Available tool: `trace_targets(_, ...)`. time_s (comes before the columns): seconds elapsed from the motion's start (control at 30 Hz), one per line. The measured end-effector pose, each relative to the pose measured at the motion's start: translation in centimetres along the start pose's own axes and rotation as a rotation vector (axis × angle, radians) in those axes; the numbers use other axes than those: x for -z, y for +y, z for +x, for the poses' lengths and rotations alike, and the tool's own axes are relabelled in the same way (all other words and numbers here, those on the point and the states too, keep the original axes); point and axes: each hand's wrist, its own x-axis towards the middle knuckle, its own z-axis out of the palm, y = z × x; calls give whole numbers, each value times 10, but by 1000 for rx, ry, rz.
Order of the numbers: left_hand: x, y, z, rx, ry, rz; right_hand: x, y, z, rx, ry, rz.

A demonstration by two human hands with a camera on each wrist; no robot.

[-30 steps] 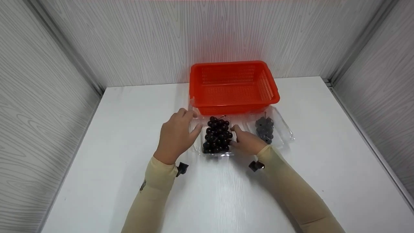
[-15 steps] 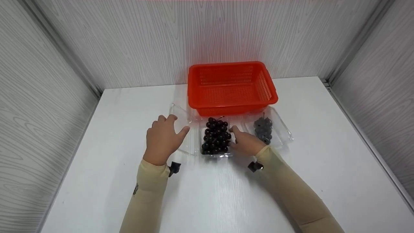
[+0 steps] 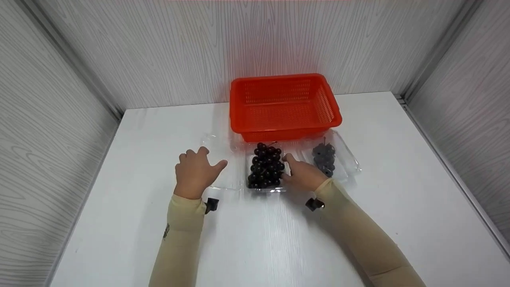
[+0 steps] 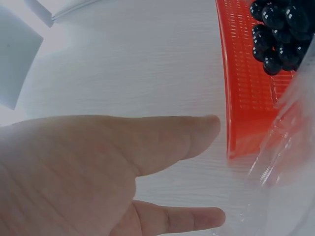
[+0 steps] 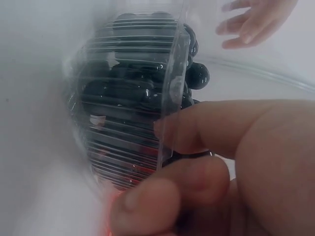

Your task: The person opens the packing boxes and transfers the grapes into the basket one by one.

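Note:
A clear hinged plastic container [image 3: 264, 190] lies unfolded on the table in the head view, its lid [image 3: 228, 175] laid out to the left. Dark grapes [image 3: 266, 165] fill its base. My right hand [image 3: 305, 175] pinches the base's right rim; in the right wrist view the thumb and fingers [image 5: 197, 128] are at the ribbed side wall. My left hand [image 3: 195, 171] is spread beside the lid's left part, holding nothing. In the left wrist view its thumb and a finger stand apart, with the clear plastic [image 4: 290, 137] beyond the fingertips.
A red plastic basket [image 3: 285, 130] stands behind the container, near the back wall. To the right lies a second clear container [image 3: 348, 153] with a smaller bunch of greyish grapes [image 3: 324, 157], partly behind my right hand. White panels enclose the table [image 3: 255, 247].
The lid has swung leftward from nearly upright to lying out flat. My left hand has moved left and slightly toward me, away from the grapes. My right hand has stayed at the rim.

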Motion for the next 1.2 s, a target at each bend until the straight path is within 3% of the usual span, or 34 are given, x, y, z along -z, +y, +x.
trace_targets(0.33, 13, -10, 1, 34, -99, -13, 2, 0, 0, -3, -4, 4)
trace_targets(0.5, 14, -9, 0, 22, -71, -28, 2, 0, 1, -2, -1, 1)
trace_targets(0.63, 9, -4, 3, -52, 5, -66, 2, 1, 1, 4, 9, -7)
trace_targets(0.73, 4, 2, 5, -132, 25, -87, 2, 1, 0, -5, 7, -16)
trace_targets(0.9, -4, 11, 6, -244, -26, -96, 2, 3, 1, -12, 2, -33)
trace_targets(1.2, -14, 24, 10, -349, -106, -93, 2, 3, 0, -2, 6, -21)
